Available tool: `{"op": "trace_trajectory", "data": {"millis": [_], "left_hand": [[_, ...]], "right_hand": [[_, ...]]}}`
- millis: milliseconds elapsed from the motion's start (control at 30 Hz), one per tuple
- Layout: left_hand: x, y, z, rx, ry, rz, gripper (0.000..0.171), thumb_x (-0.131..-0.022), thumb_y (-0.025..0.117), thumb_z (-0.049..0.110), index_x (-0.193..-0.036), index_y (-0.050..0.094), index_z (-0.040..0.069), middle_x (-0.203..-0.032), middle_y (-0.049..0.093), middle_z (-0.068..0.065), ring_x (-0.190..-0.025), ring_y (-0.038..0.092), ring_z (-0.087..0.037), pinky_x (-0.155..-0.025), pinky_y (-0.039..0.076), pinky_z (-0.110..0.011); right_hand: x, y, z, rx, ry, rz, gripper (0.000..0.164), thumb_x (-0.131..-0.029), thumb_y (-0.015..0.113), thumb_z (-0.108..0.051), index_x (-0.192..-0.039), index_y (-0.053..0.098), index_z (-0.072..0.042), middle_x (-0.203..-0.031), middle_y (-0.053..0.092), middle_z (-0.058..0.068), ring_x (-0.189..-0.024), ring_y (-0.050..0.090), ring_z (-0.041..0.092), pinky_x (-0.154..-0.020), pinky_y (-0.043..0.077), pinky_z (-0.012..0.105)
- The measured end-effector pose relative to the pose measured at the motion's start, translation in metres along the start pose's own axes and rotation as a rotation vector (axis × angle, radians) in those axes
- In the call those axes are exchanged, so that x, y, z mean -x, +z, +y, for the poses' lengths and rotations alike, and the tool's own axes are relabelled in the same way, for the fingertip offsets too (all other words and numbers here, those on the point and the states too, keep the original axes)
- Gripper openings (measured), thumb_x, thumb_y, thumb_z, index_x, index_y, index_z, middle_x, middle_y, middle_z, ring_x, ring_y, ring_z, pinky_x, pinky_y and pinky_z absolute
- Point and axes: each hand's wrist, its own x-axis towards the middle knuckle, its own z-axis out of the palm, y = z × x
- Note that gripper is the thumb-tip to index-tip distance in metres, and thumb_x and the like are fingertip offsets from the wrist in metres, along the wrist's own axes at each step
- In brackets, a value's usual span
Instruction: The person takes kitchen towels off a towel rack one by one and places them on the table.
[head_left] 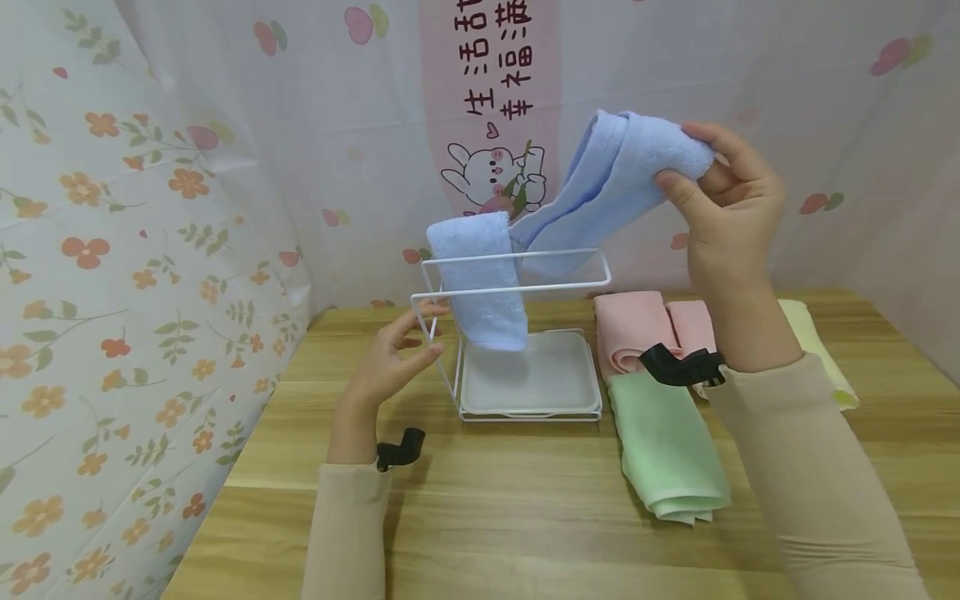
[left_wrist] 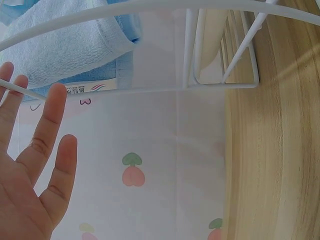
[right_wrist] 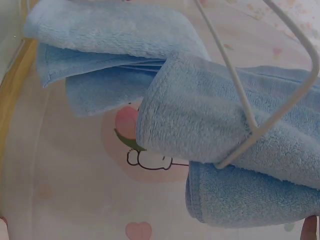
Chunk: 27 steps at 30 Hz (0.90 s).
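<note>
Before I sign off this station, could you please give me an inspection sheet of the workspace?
Surface: wood-grain table.
Job's things: white rack, tray in its base, lower blue cloth, raised blue cloth; whether one piece is unclear.
Clutter: pink cloths, green cloth and yellow cloth, right of the rack.
Grippers: right hand pinches the raised blue cloth; left hand is beside the rack, contact unclear.
Cables: nothing seen.
Surroundings: patterned sheets behind and left.

Homelike corner: wood-grain table (head_left: 480, 508), floral cloth (head_left: 142, 317), rabbit-print hanging (head_left: 360, 142)
</note>
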Motion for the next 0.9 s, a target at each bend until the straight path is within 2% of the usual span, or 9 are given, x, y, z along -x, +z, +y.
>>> {"op": "trace_trajectory", "data": {"millis": [100,333,500,667,900], "left_hand": [[0.0,0.0,0.0,0.012,-0.002,0.003,0.046,-0.093,0.063,0.012,-0.138,0.055,0.013,-0.151,0.049,-0.008,-0.123,0.057,-0.035,-0.099,0.044,-0.058],[0.0,-0.001,0.002,0.012,-0.027,0.005,0.046,-0.093,0.063,0.013,-0.139,0.055,0.014,-0.154,0.046,-0.008,-0.127,0.053,-0.035,-0.1,0.045,-0.059],[0.0,0.0,0.003,0.016,-0.039,-0.001,0.046,-0.094,0.064,0.014,-0.139,0.054,0.015,-0.154,0.045,-0.011,-0.129,0.052,-0.034,-0.101,0.044,-0.059],[0.001,0.0,0.002,0.023,-0.038,0.004,0.047,-0.094,0.064,0.013,-0.139,0.054,0.014,-0.153,0.046,-0.009,-0.129,0.051,-0.035,-0.101,0.044,-0.06],[0.001,0.001,0.0,0.024,-0.038,0.005,0.047,-0.093,0.065,0.012,-0.139,0.055,0.013,-0.153,0.047,-0.007,-0.126,0.054,-0.033,-0.1,0.044,-0.058]], "right_hand": [[-0.003,-0.001,-0.004,-0.06,0.014,0.028,0.038,-0.073,0.071,0.024,-0.109,0.068,0.012,-0.1,0.075,0.021,-0.094,0.073,0.028,-0.088,0.058,0.031],[-0.005,-0.006,-0.012,-0.178,0.084,0.123,0.041,-0.071,0.068,0.03,-0.108,0.068,0.011,-0.095,0.075,0.022,-0.089,0.072,0.029,-0.081,0.06,0.032],[-0.007,-0.008,-0.018,-0.202,0.063,0.202,0.041,-0.071,0.07,0.027,-0.108,0.066,0.011,-0.097,0.073,0.026,-0.089,0.07,0.033,-0.08,0.061,0.036],[-0.007,-0.012,-0.023,-0.173,-0.011,0.208,0.042,-0.072,0.071,0.026,-0.112,0.064,0.013,-0.105,0.07,0.031,-0.094,0.07,0.037,-0.083,0.06,0.041],[-0.011,-0.019,-0.033,-0.287,0.013,0.264,0.042,-0.071,0.07,0.027,-0.11,0.062,0.013,-0.096,0.071,0.029,-0.082,0.069,0.035,-0.071,0.061,0.039]]}}
